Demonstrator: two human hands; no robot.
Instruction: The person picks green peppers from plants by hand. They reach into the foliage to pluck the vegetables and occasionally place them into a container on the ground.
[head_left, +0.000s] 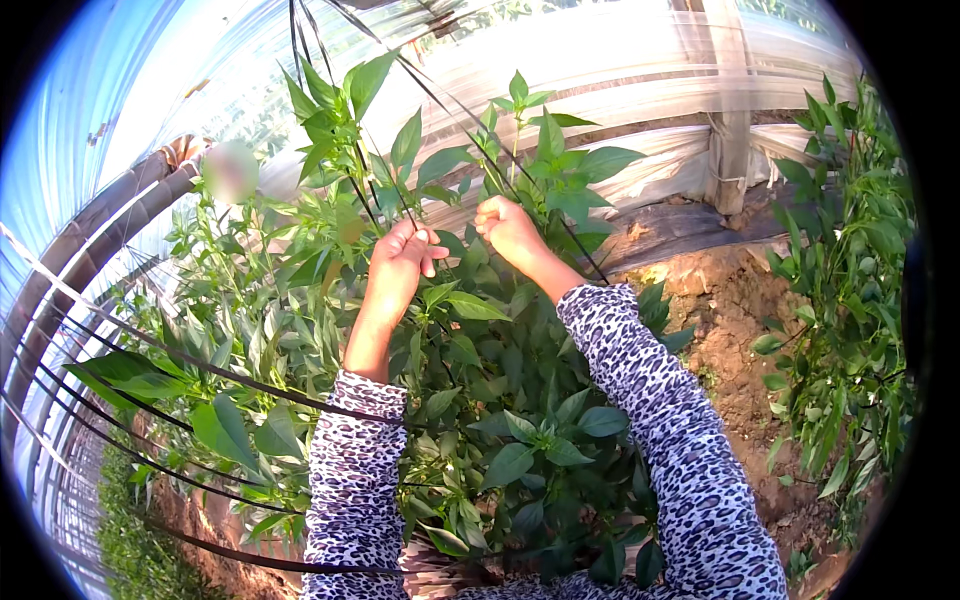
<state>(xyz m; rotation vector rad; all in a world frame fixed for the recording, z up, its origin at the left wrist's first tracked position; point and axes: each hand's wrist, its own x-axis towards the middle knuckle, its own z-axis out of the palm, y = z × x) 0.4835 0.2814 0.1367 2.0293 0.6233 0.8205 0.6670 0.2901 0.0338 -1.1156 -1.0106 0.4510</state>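
My left hand (405, 251) is raised among the pepper plants, its thumb and forefinger pinched on a thin dark cord (396, 187) that runs upward. The other fingers of that hand are loosely curled. A tall leafy pepper shoot (334, 112) rises just behind it, beside more dark cords. To the right, my right hand (514, 232) has its fingers curled in; whether anything thin is inside them cannot be seen. A second pepper shoot (555, 161) stands behind this hand, and a slanting dark cord (489, 154) passes close by it. Dense pepper foliage (480, 360) spreads below both hands.
Several dark lines (247, 382) cross the left side, reaching my left sleeve. A curved greenhouse pole (112, 217) stands at left. Clear plastic sheeting (615, 82) and a post (727, 150) are behind. Bare soil (720, 307) separates another plant row (862, 247) at right.
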